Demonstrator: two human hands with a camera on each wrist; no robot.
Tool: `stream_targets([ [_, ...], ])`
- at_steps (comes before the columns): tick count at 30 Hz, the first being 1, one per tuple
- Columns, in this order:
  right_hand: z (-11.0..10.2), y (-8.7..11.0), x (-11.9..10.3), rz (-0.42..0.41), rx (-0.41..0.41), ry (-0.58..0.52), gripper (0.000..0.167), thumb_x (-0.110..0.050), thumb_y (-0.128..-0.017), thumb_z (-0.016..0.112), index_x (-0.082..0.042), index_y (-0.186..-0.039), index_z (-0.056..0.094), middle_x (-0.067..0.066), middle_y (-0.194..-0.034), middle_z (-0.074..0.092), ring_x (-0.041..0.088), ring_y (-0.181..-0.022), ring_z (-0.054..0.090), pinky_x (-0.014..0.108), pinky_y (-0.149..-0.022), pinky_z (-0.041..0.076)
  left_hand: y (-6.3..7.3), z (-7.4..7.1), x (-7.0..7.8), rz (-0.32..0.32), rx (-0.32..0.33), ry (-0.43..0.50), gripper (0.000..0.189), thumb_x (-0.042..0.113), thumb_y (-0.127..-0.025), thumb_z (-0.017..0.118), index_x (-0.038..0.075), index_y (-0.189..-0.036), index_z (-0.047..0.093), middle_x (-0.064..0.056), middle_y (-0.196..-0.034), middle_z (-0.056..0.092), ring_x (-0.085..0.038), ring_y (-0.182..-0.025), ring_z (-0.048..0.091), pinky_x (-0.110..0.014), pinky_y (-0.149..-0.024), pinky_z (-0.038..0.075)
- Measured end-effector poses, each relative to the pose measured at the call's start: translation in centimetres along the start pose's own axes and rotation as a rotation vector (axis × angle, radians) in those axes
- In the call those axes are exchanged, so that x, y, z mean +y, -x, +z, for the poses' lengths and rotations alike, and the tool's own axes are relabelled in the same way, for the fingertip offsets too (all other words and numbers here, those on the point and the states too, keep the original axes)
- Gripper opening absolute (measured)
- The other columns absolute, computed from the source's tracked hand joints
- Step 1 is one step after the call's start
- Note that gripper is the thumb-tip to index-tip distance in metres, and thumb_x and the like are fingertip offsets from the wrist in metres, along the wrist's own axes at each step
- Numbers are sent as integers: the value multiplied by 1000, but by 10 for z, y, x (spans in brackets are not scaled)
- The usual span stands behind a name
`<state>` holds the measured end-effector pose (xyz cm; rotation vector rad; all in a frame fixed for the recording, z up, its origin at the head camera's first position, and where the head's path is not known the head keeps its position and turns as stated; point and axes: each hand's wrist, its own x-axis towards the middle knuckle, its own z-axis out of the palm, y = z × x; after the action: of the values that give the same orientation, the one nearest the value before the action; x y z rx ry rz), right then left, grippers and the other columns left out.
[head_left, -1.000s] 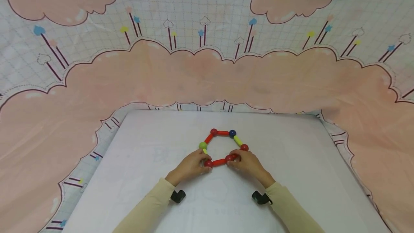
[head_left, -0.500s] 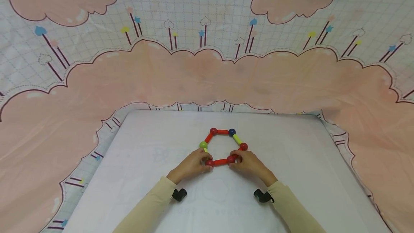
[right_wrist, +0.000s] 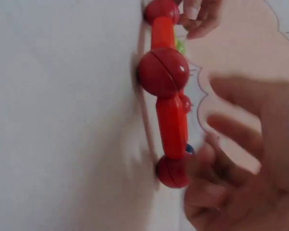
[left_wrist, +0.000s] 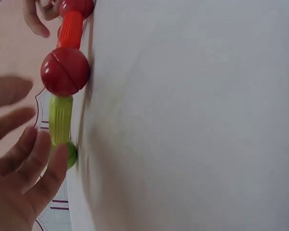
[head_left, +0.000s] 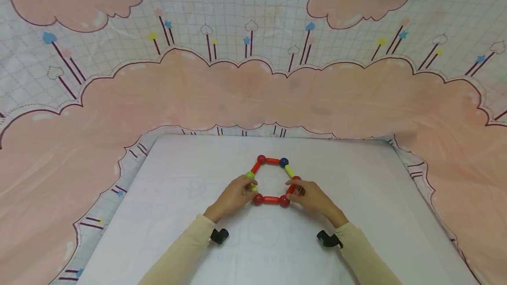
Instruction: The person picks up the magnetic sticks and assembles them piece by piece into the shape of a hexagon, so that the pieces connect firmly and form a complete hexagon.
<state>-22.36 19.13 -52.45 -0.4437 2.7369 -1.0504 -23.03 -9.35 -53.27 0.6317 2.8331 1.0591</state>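
A six-sided ring of magnetic balls and rods lies on the white tabletop. Its near side is a red rod [head_left: 271, 200] between two red balls, the left one [head_left: 258, 199] and the right one [head_left: 284, 201]. My left hand [head_left: 233, 195] is at the ring's left side, thumb and fingers spread around a yellow-green rod [left_wrist: 60, 120]; its fingertips overlap the green ball [left_wrist: 71, 155]. On the opposite side, my right hand [head_left: 317, 199] has its thumb and fingers apart beside another red rod [right_wrist: 171, 127]. Those fingers overlap a farther red ball [right_wrist: 172, 172].
At the ring's far side are a red ball [head_left: 261, 159] and a dark blue ball [head_left: 284, 162], joined by a red rod. The white tabletop [head_left: 190, 162] reaches well past the ring. A patterned cloth [head_left: 253, 96] hangs behind and around it.
The near right ball has shifted right and toward me, making the ring more even. My right hand has loosened and moved right; my left has slid slightly away from me and loosened.
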Motion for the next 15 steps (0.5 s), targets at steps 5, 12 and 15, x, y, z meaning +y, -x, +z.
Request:
stream_targets([
  [5,-12,-8,3,103,225,15,41,-29,-91,69,-12,-127,62,8,-101,62,22,-87,57,29,-66,48,-15,-8,-8,-110,172,44,38,20,-92,66,8,-128,60,-9,-112,63,-23,-103,60,-39,-87,52],
  [12,-5,-25,11,242,132,-3,42,-33,-92,66,-9,-126,62,12,-110,67,26,-98,61,39,-81,53,-32,-2,-19,-194,87,103,39,20,-92,67,2,-126,63,-12,-107,66,-21,-93,58,-36,-84,51],
  [15,-1,-30,13,265,163,6,36,-31,-92,66,-9,-121,65,11,-110,67,25,-96,61,40,-82,52,-36,1,-19,-176,86,114,37,20,-92,67,3,-124,65,-11,-106,66,-18,-90,56,-34,-81,50],
])
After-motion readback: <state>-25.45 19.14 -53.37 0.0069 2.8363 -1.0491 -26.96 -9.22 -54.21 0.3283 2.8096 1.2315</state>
